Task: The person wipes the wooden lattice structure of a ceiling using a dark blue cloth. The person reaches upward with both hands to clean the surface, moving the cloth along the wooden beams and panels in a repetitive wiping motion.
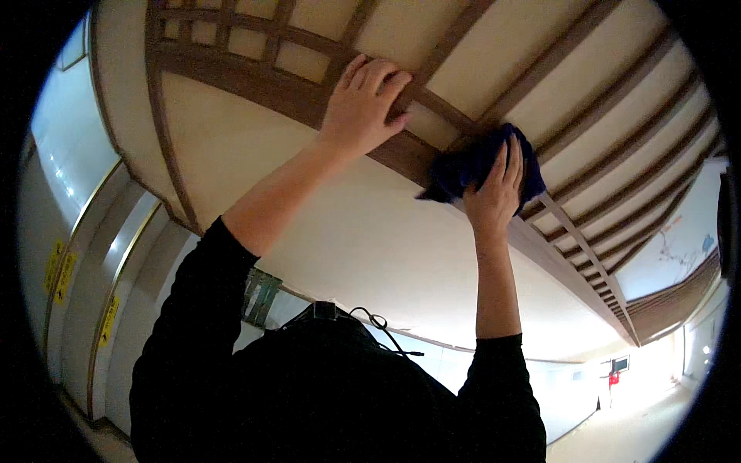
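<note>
A brown wooden lattice (463,29) runs across the top of the view over a pale cream panel. My left hand (362,110) is on its lower rails, with fingers curled over the wood and thumb held apart from them. To the right, my right hand (495,199) holds a bunched dark blue cloth (469,165) against the wide bottom rail (243,81). The cloth covers part of that rail and the bar ends above it. My right fingers lie spread along the cloth, and its far side is hidden.
Below the lattice is a smooth cream panel (359,214). Steps (116,243) with metal edges and yellow stickers (108,321) are at the left. A black cable (382,324) hangs at my chest. Bright floor (625,422) and a small red object (614,378) show at lower right.
</note>
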{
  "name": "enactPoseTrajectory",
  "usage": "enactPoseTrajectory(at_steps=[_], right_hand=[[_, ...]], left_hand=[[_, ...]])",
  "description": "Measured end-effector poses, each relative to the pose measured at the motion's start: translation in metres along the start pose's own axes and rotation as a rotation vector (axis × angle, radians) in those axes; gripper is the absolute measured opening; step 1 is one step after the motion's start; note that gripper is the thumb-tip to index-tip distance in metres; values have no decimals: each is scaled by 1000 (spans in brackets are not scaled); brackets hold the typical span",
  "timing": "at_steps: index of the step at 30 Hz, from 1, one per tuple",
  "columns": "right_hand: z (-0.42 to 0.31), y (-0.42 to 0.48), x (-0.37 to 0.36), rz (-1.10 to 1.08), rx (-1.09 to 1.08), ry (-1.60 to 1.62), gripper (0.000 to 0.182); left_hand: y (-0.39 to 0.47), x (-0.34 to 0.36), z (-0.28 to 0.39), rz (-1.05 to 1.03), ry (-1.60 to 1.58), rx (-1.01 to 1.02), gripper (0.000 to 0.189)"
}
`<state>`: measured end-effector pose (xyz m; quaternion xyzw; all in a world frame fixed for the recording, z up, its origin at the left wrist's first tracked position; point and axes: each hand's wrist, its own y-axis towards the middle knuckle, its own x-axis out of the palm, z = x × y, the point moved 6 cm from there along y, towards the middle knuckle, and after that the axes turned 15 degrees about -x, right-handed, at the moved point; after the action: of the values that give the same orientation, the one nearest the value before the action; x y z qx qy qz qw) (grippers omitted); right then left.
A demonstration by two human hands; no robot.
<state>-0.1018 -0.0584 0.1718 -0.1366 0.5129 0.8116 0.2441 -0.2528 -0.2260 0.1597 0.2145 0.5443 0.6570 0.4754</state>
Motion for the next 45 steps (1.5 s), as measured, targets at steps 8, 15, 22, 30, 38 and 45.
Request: enactPoseTrajectory(at_steps=[8, 15, 22, 30, 38, 45], right_hand=[[-17, 14, -3, 21, 110, 179, 76], [11, 3, -15, -86, 56, -54, 61], [29, 42, -13, 1, -13, -155, 67], [95, 142, -66, 643, -59, -419, 34], [43, 84, -36, 245, -19, -77, 52], [6, 30, -22, -16, 80, 154, 55]], left_hand=[[1, 6, -4, 17, 2, -17, 57], [0, 3, -10, 47, -68, 50, 59], [-3, 2, -9, 33, -103, -7, 58], [-3, 8, -10, 121, -117, 37, 57], [0, 4, -8, 81, -86, -19, 58], [-2, -7, -14, 49, -114, -42, 59]])
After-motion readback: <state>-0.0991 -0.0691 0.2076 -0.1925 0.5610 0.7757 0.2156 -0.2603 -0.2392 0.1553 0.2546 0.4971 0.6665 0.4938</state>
